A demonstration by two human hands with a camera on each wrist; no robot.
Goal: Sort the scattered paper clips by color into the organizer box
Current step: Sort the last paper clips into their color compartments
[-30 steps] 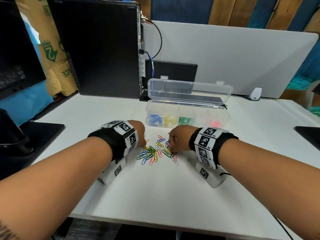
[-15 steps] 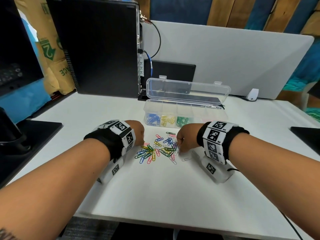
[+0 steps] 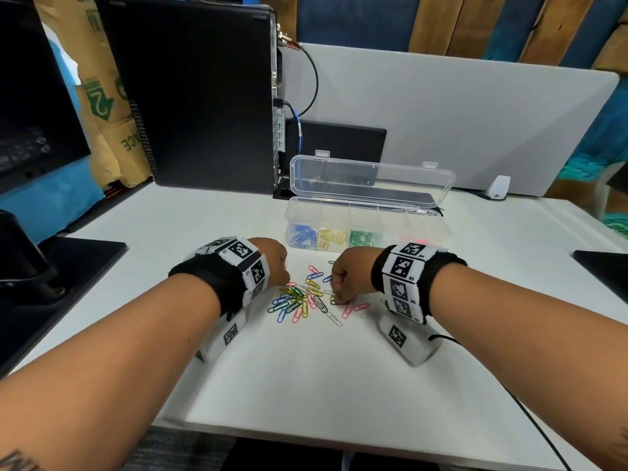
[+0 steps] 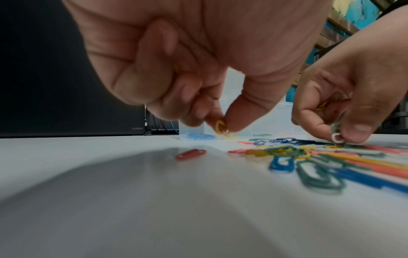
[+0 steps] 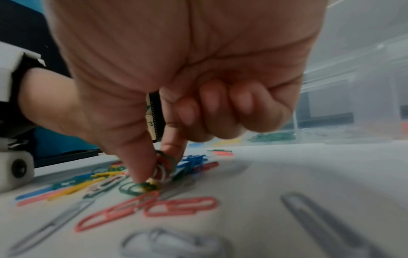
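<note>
Paper clips [image 3: 306, 299] lie heaped on the counter [image 3: 306, 385]; your left hand [image 4: 192, 69] pinches a yellow clip [image 4: 219, 126], your right hand [image 5: 176, 78] a white clip [image 5: 160, 172].

A: Where is the pile [image 3: 302, 297]?
B: On the desk [image 3: 306, 375], between the left hand [image 3: 272, 263] and the right hand [image 3: 350, 278], touching both hands' fingertips.
A: And the box [image 3: 367, 229]?
B: Beyond both hands, just behind the pile, lid [image 3: 370, 180] standing open at its back. Sorted clips [image 3: 326, 237] lie in its compartments nearest the left hand.
A: Anything past the box?
B: A computer tower [image 3: 204, 96] stands behind the left hand, a divider [image 3: 475, 113] behind the right.
A: Loose ones?
B: A few clips [image 3: 353, 307] lie just under the right hand, on its near side; one clip [image 4: 190, 154] lies alone, left of the left hand's fingertips.
</note>
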